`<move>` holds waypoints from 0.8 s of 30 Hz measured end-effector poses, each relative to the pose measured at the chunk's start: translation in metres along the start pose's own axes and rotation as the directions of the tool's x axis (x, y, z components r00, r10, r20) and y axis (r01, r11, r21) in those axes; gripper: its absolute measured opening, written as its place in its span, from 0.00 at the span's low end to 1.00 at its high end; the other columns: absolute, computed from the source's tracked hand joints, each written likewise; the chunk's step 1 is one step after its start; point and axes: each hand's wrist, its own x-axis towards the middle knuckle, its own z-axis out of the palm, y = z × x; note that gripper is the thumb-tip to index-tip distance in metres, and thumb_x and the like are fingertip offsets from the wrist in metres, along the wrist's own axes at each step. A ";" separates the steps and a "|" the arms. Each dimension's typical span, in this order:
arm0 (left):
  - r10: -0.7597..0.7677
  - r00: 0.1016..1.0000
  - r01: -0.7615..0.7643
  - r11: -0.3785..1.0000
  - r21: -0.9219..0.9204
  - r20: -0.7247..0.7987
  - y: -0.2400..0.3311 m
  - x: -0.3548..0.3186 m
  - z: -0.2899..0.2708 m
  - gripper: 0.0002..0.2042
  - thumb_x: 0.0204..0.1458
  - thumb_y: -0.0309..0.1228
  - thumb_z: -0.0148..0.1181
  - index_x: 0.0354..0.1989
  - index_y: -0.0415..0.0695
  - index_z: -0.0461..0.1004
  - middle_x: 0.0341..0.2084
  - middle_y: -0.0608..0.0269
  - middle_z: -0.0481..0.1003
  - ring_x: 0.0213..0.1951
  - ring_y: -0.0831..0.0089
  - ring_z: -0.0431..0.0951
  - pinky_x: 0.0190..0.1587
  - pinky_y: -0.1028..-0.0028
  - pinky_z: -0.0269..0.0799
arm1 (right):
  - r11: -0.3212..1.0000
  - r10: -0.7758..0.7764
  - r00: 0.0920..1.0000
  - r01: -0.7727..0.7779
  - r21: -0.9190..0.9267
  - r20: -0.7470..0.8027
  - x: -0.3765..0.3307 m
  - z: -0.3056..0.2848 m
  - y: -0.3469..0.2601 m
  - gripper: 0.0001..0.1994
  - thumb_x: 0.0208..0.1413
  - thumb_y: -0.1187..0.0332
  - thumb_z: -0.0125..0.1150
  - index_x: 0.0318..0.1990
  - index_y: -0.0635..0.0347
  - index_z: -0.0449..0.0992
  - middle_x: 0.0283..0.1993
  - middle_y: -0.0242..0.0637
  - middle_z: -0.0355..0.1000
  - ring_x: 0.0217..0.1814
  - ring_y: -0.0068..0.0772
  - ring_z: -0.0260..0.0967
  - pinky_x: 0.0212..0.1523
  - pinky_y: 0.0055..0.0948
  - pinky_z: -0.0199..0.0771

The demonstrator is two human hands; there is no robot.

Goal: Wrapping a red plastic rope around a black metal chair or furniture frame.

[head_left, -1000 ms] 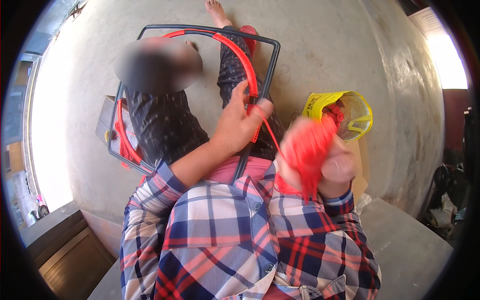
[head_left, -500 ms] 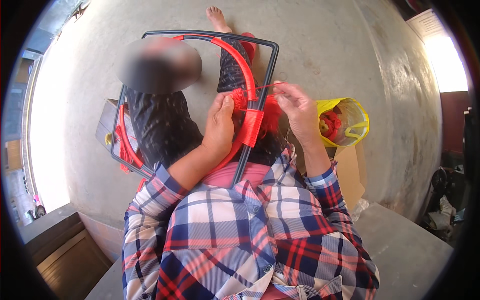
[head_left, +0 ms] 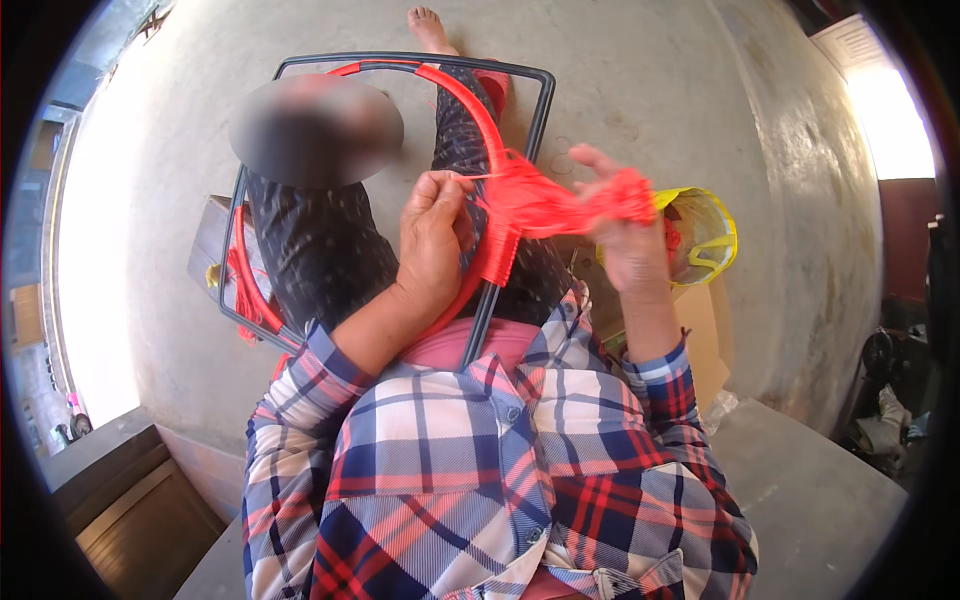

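Note:
A dark metal frame (head_left: 543, 115) with a round hoop inside it rests across my lap. Red cord wraps most of the hoop (head_left: 470, 100), and a wider band of tight red winding (head_left: 497, 252) joins the hoop to the frame's right side. Inside the hoop, my left hand (head_left: 432, 225) is closed, pinching a strand of red cord between thumb and finger. The strand runs right to a loose, motion-blurred bundle of red cord (head_left: 545, 200) lying over the frame's side. My right hand (head_left: 632, 250) grips the bundle's right end, one finger sticking up.
On the floor to the right stands a yellow-rimmed bag (head_left: 735, 240) holding red material, with cardboard (head_left: 700, 335) below it. More red cord (head_left: 243, 290) hangs by the frame's left side. A blurred patch (head_left: 318, 130) covers the area near my left knee.
My right hand has gone from pinching a thin strand to holding the cord bundle, now swung up across the frame's side. My left hand has shifted slightly left, a taut strand in its pinch.

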 end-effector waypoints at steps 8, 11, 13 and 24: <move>-0.325 0.944 0.326 0.945 -0.013 0.058 -0.002 0.012 0.005 0.15 0.60 0.34 0.40 0.50 0.40 0.66 0.27 0.69 0.69 0.28 0.80 0.68 0.30 0.77 0.66 | 0.927 0.094 0.803 0.145 0.345 -0.589 -0.022 -0.113 -0.032 0.08 0.57 0.65 0.55 0.40 0.56 0.72 0.31 0.34 0.69 0.35 0.31 0.71 0.44 0.43 0.76; -0.372 0.920 0.381 0.923 -0.058 0.124 0.002 0.010 0.010 0.15 0.58 0.30 0.38 0.48 0.38 0.67 0.30 0.64 0.71 0.32 0.76 0.73 0.36 0.75 0.73 | 0.958 0.251 0.908 -0.184 0.220 -0.334 -0.017 -0.061 -0.001 0.06 0.52 0.70 0.57 0.36 0.59 0.70 0.24 0.28 0.64 0.27 0.22 0.67 0.32 0.27 0.73; -0.383 0.915 0.393 0.917 -0.062 0.128 -0.001 0.012 0.006 0.13 0.57 0.28 0.38 0.45 0.39 0.68 0.30 0.64 0.72 0.32 0.75 0.74 0.36 0.75 0.73 | 0.905 0.424 0.886 -0.406 0.126 -0.188 -0.013 0.003 0.010 0.06 0.51 0.71 0.59 0.34 0.60 0.70 0.24 0.28 0.66 0.24 0.19 0.65 0.26 0.21 0.67; -0.459 0.874 0.477 0.873 -0.102 0.157 -0.006 0.022 0.008 0.09 0.54 0.29 0.43 0.37 0.41 0.68 0.35 0.53 0.76 0.31 0.65 0.77 0.36 0.70 0.76 | 0.856 0.517 0.847 -0.512 0.073 -0.123 -0.024 0.011 0.027 0.05 0.49 0.71 0.62 0.26 0.57 0.71 0.20 0.26 0.66 0.21 0.17 0.62 0.25 0.20 0.60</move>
